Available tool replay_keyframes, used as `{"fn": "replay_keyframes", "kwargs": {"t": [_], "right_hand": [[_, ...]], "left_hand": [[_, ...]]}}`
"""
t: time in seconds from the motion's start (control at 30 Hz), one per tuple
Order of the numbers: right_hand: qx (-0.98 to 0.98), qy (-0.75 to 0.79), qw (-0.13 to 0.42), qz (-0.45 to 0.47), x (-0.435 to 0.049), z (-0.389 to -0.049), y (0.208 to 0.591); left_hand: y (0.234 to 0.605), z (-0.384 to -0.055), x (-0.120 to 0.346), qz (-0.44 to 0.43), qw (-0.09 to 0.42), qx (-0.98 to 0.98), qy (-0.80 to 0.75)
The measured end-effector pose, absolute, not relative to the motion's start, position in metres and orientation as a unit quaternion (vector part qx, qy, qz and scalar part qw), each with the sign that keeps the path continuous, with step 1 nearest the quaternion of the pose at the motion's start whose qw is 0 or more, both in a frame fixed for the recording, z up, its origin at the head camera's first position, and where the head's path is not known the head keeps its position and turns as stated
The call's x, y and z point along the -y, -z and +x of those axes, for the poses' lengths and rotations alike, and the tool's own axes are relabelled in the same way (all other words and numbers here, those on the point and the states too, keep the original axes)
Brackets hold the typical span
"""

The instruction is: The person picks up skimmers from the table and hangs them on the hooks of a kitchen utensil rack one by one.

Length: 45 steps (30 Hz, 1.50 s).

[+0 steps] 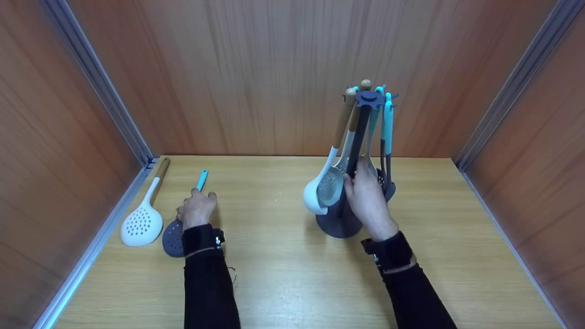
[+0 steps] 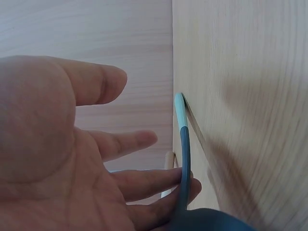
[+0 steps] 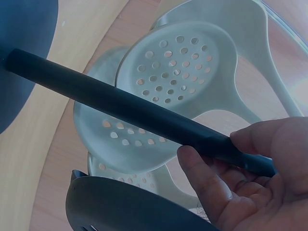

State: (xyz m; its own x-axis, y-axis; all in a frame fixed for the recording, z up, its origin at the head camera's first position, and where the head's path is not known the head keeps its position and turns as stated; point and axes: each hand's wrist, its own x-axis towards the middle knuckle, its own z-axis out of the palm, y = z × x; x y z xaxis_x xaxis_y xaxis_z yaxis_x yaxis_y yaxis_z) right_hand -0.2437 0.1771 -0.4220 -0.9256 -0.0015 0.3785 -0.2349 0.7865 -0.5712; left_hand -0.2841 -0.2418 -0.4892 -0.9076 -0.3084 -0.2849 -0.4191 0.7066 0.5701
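A dark skimmer [image 1: 172, 240] with a turquoise handle lies on the table at the left. My left hand [image 1: 197, 209] is over it, fingers loosely extended; in the left wrist view the lower fingers are right at the skimmer's dark shank [image 2: 185, 154], with the thumb apart from it. My right hand [image 1: 369, 198] grips the black post [image 3: 120, 107] of a utensil stand [image 1: 338, 227] between thumb and fingers. From that stand hang a white ladle [image 1: 313, 196], a pale skimmer [image 1: 330, 187] with round holes, and several other utensils, some with turquoise handles [image 1: 388, 123].
A white perforated turner [image 1: 141, 225] with a wooden handle lies left of the dark skimmer, near the left wall [image 1: 59, 151]. Wood panels close in the table [image 1: 274, 256] at the back [image 1: 228, 82] and right [image 1: 534, 183].
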Motion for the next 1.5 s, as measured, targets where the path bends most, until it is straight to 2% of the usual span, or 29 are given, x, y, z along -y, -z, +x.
{"fn": "replay_keyframes", "kwargs": {"t": [0.5, 0.73, 1.23, 1.5], "right_hand": [[0.926, -0.324, 0.182, 0.062, -0.177, -0.244, 0.422], [0.924, -0.306, 0.214, 0.079, -0.177, -0.242, 0.424], [0.928, -0.301, 0.208, 0.075, -0.177, -0.243, 0.424], [0.929, -0.302, 0.201, 0.068, -0.177, -0.243, 0.424]], "left_hand": [[0.490, -0.281, 0.243, -0.190, 0.076, -0.925, -0.321], [0.490, -0.281, 0.243, -0.179, 0.068, -0.924, -0.330], [0.486, -0.285, 0.241, -0.174, 0.092, -0.908, -0.370], [0.480, -0.287, 0.230, -0.149, 0.063, -0.911, -0.379]]}}
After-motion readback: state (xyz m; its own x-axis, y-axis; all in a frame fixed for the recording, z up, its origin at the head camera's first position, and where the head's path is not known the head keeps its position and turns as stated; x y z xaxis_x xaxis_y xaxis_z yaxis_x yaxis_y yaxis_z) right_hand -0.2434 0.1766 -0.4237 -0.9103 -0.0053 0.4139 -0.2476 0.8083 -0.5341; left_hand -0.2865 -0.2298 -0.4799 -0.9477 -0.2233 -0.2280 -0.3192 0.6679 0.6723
